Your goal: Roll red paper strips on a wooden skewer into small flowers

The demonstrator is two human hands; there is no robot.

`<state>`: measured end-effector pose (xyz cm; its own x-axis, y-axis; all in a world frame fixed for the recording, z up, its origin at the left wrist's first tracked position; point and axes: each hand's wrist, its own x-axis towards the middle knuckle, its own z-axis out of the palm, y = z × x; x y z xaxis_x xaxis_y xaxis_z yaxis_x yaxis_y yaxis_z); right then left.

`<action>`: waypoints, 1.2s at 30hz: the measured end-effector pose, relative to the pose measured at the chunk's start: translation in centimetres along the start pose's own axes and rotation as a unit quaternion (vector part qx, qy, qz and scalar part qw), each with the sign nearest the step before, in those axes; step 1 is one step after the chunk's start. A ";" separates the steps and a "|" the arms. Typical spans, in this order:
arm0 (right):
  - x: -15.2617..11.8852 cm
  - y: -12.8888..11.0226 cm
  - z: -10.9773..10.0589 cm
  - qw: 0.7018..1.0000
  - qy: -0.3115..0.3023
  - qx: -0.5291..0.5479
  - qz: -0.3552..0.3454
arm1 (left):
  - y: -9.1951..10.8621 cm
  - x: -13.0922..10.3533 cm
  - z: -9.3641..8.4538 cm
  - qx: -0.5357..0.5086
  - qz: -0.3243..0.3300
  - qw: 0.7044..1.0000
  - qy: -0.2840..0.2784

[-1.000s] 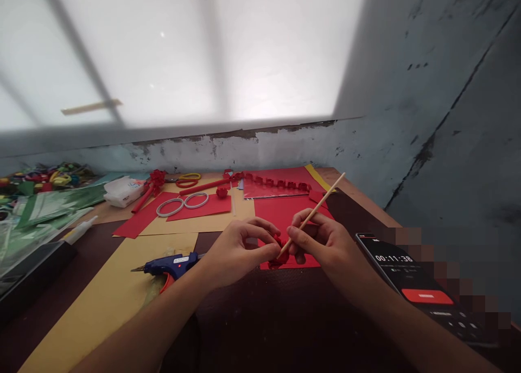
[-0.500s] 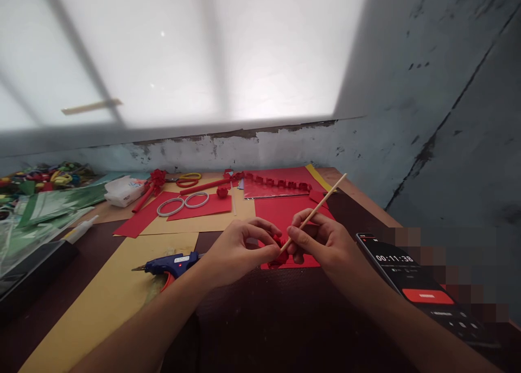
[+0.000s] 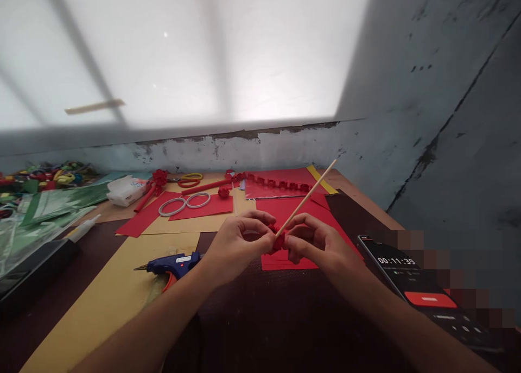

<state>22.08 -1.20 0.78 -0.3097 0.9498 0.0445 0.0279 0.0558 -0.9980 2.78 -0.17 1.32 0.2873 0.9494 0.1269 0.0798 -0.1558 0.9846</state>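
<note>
A red paper flower (image 3: 278,241) is held between my two hands over the dark table. My left hand (image 3: 243,241) is closed on its left side, thumb and fingertips pinching where a thin wooden stick (image 3: 307,196) meets it. The stick slants up to the right, past the fingers of my right hand (image 3: 311,238). That hand's thumb and fingertips close on the flower's right edge. Fingers cover part of the flower, and the stick's lower tip is hard to make out. A red paper sheet (image 3: 293,210) lies just behind.
Left of my hands a blue glue gun (image 3: 173,264) lies on tan card (image 3: 97,308). Behind are two pale rings (image 3: 198,200), a small red flower (image 3: 223,193), scissors (image 3: 189,179) and a curled red paper strip (image 3: 280,184). A phone (image 3: 407,275) lies at right.
My right hand has let go of the stick and now pinches the flower's right edge. The stick stands steeper, its top shifted left and up.
</note>
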 end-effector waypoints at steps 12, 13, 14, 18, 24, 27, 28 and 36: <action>0.2 0.8 -0.1 0.996 -0.058 0.071 0.003 | -0.2 -0.1 -0.2 -0.045 0.003 0.998 -0.042; 0.2 0.9 -0.1 0.996 -0.058 0.074 0.002 | -0.1 -0.1 -0.2 -0.043 0.005 0.998 -0.045; 0.2 0.9 -0.1 0.995 -0.056 0.077 0.001 | -0.1 -0.2 -0.3 -0.034 0.010 0.998 -0.048; 0.4 1.0 -0.2 0.996 -0.046 0.079 -0.002 | 0.2 -0.1 -0.3 0.025 0.035 0.998 -0.048; 0.7 1.4 -0.3 0.997 -0.030 0.064 -0.013 | 0.3 0.0 -0.3 0.059 0.056 0.996 -0.034; 0.7 1.3 -0.4 0.999 -0.017 0.042 -0.022 | -0.1 -0.1 -0.3 0.051 0.049 0.997 -0.026; 0.6 1.1 -0.4 0.999 -0.006 0.032 -0.029 | -0.2 -0.1 -0.3 0.047 0.049 0.997 -0.023; 0.2 0.1 -0.9 0.992 0.100 0.011 -0.077 | -0.5 -0.1 -0.1 0.102 0.072 0.992 -0.025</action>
<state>22.87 -0.74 0.73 -0.1141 0.9728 0.2017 -0.0268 0.2000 -0.9794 2.64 -0.18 0.79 0.3569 0.8989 0.2540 0.2249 -0.3466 0.9106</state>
